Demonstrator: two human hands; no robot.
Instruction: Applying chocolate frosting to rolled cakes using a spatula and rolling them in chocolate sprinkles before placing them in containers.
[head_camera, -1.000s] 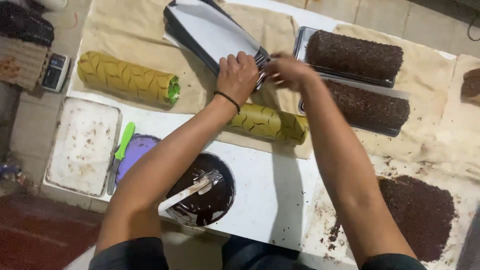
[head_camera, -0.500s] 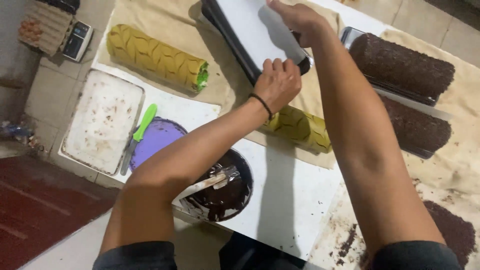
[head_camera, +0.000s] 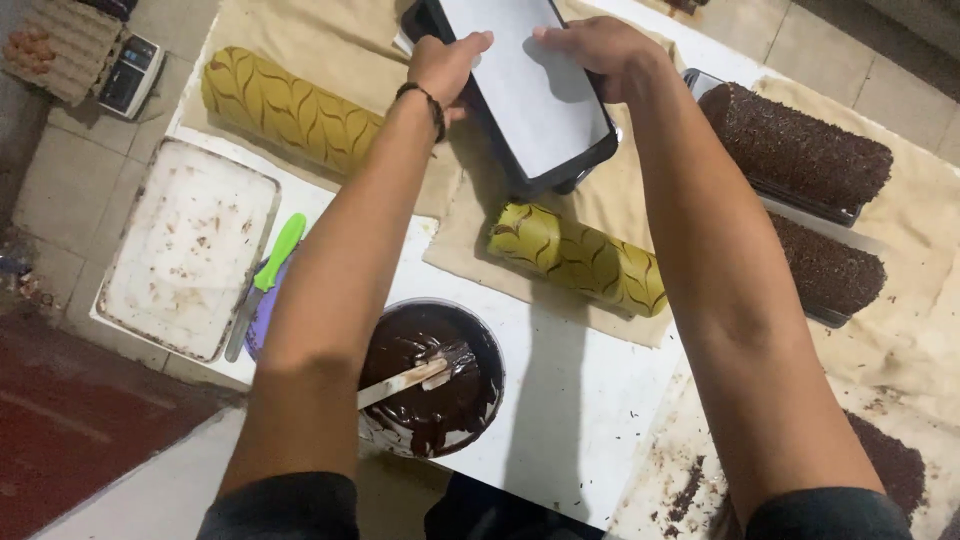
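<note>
Both hands hold a dark rectangular tray (head_camera: 540, 172) lined with white paper, lifted over the table's far side. My left hand (head_camera: 445, 62) grips its left edge and my right hand (head_camera: 590, 48) its far right edge. Below the tray lies a yellow roll cake with brown leaf pattern (head_camera: 578, 258) on a beige cloth (head_camera: 470, 235). A second patterned yellow roll (head_camera: 290, 108) lies further left. Two chocolate-crumb-coated rolls (head_camera: 795, 140) (head_camera: 825, 268) rest on trays at the right.
A bowl of melted chocolate (head_camera: 440, 400) with a brush (head_camera: 410, 376) stands near the front edge. Left of it are a green-handled knife (head_camera: 268, 275), a purple lid and a smeared white tray (head_camera: 185, 250). Chocolate crumbs (head_camera: 890, 460) lie at the right; a scale (head_camera: 135, 75) is far left.
Both hands have taken the paper-lined tray by its edges and lifted it away from me. The view has tilted, bringing the chocolate bowl closer.
</note>
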